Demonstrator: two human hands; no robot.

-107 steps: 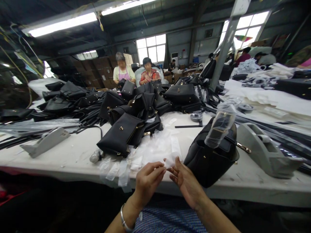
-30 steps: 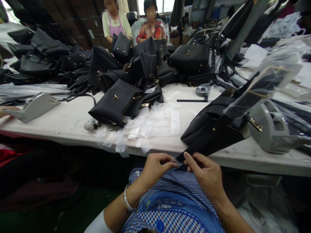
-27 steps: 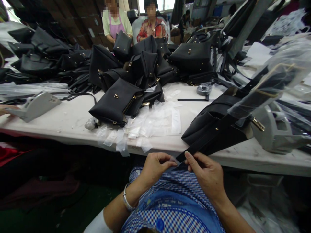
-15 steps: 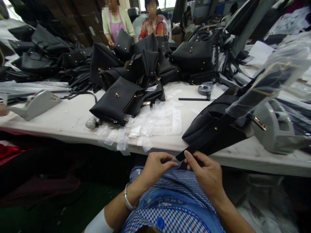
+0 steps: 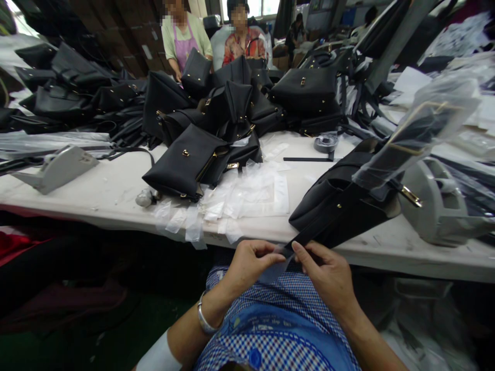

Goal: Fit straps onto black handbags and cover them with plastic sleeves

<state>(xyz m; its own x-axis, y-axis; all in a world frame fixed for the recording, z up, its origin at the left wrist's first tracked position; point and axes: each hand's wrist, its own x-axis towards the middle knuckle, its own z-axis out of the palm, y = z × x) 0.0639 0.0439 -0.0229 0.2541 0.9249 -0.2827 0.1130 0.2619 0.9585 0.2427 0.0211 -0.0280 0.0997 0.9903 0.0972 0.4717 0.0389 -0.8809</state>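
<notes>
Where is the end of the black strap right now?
Head view, low centre: the strap end is pinched between the left hand and right hand, just below the table edge, leading up-right to the black bag.

- The strap (image 5: 313, 233) looked like matt black leather or imitation leather, finely grained.
- The film slip (image 5: 276, 268) at its end was thin clear plastic, faintly glossy.
- The bag (image 5: 328, 206) had the same matt black skin, with a shiny gold-coloured metal clasp (image 5: 410, 196).
- The wrap (image 5: 421, 123) over its handle was crinkled transparent plastic that caught the light.
- The table (image 5: 108, 193) top was dull off-white and scuffed.
- The sleeves (image 5: 251, 193) were limp, slick clear plastic.
- The dispenser (image 5: 436, 206) looked smooth, grey and matt.
- The bangle (image 5: 201, 318) was bright polished metal.
- The apron (image 5: 270, 335) was woven checked cloth, matt.
</notes>
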